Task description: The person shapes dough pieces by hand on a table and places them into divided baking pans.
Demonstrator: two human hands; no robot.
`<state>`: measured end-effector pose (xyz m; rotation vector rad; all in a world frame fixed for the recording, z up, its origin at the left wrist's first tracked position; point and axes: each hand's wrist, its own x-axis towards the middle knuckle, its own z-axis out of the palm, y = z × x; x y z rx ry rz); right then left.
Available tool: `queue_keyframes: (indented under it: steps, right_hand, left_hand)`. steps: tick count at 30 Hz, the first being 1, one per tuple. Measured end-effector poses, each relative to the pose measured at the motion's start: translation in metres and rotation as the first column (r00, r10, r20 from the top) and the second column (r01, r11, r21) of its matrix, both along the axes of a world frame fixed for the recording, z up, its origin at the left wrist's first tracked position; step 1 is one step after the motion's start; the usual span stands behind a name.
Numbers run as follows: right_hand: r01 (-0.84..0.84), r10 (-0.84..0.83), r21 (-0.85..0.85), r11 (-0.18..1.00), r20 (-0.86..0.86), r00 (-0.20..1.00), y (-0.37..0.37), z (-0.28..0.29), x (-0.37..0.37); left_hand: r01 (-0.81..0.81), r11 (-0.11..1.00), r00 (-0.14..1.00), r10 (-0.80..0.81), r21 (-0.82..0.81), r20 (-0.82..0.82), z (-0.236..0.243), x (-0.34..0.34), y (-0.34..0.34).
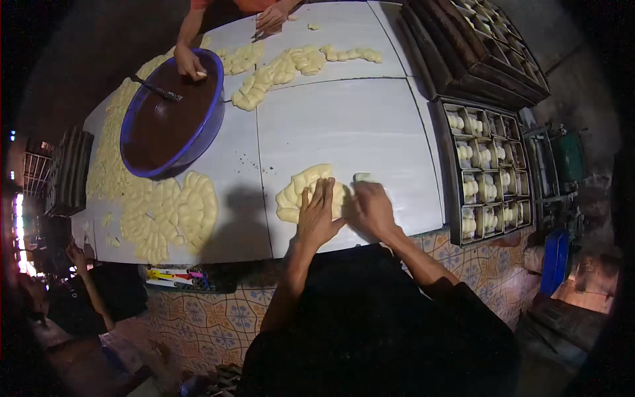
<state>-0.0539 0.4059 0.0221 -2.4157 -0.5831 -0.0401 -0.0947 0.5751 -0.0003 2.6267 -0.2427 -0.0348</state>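
Note:
A pile of pale yellow dough pieces (289, 198) lies on the white tabletop in front of me. My left hand (319, 215) rests on its right part, palm down with the fingers stretched out. Right beside it, my right hand (372, 210) is closed with its back turned up, at the right edge of the dough. A small pale grey edge (362, 177) shows just beyond its knuckles; whether the hand grips this piece, and what it is, stays hidden.
A blue basin (213, 126) of brown filling stands left, among more dough pieces (169, 212). Another person's hand (190, 63) reaches over it. At right lie a compartmented metal tray (455, 178) holding dough rolls and stacked trays (456, 56).

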Motion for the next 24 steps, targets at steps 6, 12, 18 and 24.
queue_keyframes:
  steps: [6, 12, 18, 24]
  right_hand:
    - [0.067, -0.067, 0.023, 0.997, -0.027, 0.997, 0.037, -0.016, -0.003]
    - [0.265, 0.046, 0.701, 0.662, -0.392, 0.919, -0.006, 0.043, -0.008]
    - [0.235, 0.008, 0.858, 0.456, -0.268, 0.963, -0.019, 0.071, 0.01]
    - [0.412, 0.142, 0.849, 0.33, -0.477, 0.868, 0.0, 0.087, 0.016]
  left_hand:
    - [-0.03, 0.999, 0.999, 0.031, 0.042, -0.031, -0.005, 0.005, -0.003]
    - [0.0, 0.991, 0.994, 0.014, 0.133, -0.109, 0.002, 0.007, 0.0]
    - [-0.007, 0.935, 0.992, -0.038, -0.355, -0.122, 0.047, 0.006, 0.014]
    - [-0.06, 0.945, 0.956, -0.038, -0.321, -0.291, 0.021, 0.019, -0.009]
